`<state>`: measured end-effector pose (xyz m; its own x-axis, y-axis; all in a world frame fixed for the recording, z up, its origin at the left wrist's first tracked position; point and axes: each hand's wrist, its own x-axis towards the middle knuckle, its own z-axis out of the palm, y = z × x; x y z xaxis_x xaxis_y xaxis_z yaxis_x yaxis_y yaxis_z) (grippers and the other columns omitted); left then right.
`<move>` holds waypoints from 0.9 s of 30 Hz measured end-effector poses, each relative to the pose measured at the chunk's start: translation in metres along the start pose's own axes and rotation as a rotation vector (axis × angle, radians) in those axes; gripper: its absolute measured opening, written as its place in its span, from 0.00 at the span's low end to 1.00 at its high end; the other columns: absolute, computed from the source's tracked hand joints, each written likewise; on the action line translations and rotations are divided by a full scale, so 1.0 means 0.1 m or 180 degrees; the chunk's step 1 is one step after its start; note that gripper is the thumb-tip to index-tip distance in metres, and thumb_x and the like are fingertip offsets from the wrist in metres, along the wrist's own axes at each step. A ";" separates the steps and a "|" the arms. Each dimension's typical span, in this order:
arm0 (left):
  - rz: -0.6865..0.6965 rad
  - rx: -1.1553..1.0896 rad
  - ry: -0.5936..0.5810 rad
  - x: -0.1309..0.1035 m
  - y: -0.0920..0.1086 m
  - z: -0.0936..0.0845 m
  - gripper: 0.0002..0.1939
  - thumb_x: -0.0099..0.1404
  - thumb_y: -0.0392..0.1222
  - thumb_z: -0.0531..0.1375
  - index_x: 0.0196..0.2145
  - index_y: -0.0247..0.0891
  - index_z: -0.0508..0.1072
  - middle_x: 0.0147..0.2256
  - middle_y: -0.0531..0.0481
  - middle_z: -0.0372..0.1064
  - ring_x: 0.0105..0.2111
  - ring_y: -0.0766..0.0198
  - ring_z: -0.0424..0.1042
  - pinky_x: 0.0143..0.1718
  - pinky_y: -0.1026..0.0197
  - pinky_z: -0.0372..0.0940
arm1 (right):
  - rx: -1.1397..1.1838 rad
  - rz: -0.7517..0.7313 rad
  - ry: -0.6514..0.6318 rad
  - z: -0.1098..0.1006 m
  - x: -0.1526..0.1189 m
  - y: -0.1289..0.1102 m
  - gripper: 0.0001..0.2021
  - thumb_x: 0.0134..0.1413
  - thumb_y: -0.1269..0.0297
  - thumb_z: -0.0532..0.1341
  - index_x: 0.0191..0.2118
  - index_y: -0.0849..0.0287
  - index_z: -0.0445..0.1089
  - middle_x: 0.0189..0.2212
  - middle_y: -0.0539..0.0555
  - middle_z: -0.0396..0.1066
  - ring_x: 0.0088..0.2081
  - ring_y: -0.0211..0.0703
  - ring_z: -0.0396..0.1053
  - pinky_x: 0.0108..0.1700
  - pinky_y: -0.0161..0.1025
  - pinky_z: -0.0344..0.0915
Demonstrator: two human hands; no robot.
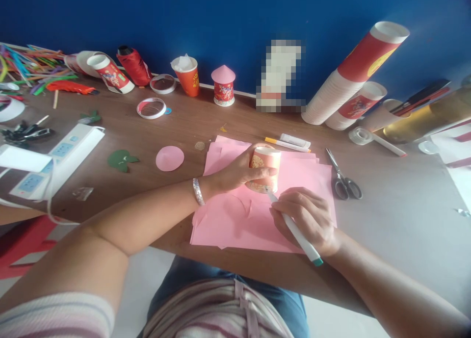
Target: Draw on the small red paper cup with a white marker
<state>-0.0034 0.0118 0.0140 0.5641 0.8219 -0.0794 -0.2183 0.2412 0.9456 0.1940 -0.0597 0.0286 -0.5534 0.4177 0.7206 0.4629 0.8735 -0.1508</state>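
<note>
At the near edge appeared a striped top [213,311] and blue trousers [172,284], in front of the wooden desk [390,205]. Overlapping pink sheets [221,230] lay on the desk at the centre. Over them, the right hand [307,218] had its grip pressed together, thumb and fingers pinching a white marker [300,235] with a green end; the marker slanted so that its tip met or nearly met the lower part of a paper cup [270,160], and actual contact could not be told. The left hand [237,171], below which a bracelet [198,192] circled the wrist, had its grip closed around this cup, holding it above the sheets with the open mouth upward. To the right of the sheets lay scissors [344,178], blades pointing away; to the left, a pink disc [170,158], a green paper cutout [119,160] and, farther left, a white power strip [62,156]. Just beyond the cup, a yellow-ended marker [287,144] rested on the sheets. Along the far side stood an orange cup [189,80] with white tissue, a small red cup [223,92] under a pink cone [223,75], and a leaning stack of cups [353,78], all before a blue wall [221,19].
</note>
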 end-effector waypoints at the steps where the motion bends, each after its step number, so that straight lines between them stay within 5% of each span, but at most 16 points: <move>1: 0.0002 0.0003 0.0003 0.00 0.00 0.00 0.31 0.58 0.48 0.72 0.54 0.42 0.64 0.43 0.48 0.66 0.43 0.61 0.69 0.41 0.59 0.68 | 0.0001 -0.0001 0.0020 0.00 0.00 0.00 0.11 0.57 0.79 0.64 0.43 0.60 0.67 0.28 0.51 0.70 0.28 0.40 0.70 0.32 0.41 0.74; 27: 0.0032 0.0027 -0.0005 -0.01 0.01 0.01 0.31 0.58 0.48 0.72 0.54 0.42 0.64 0.43 0.49 0.67 0.41 0.62 0.70 0.40 0.60 0.68 | -0.0058 0.0052 -0.0043 0.00 0.01 -0.01 0.10 0.57 0.79 0.64 0.42 0.59 0.68 0.28 0.51 0.71 0.28 0.40 0.71 0.32 0.40 0.73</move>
<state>-0.0032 0.0112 0.0157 0.5631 0.8234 -0.0693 -0.2173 0.2285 0.9490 0.1934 -0.0600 0.0297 -0.5550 0.4352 0.7090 0.4843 0.8620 -0.1501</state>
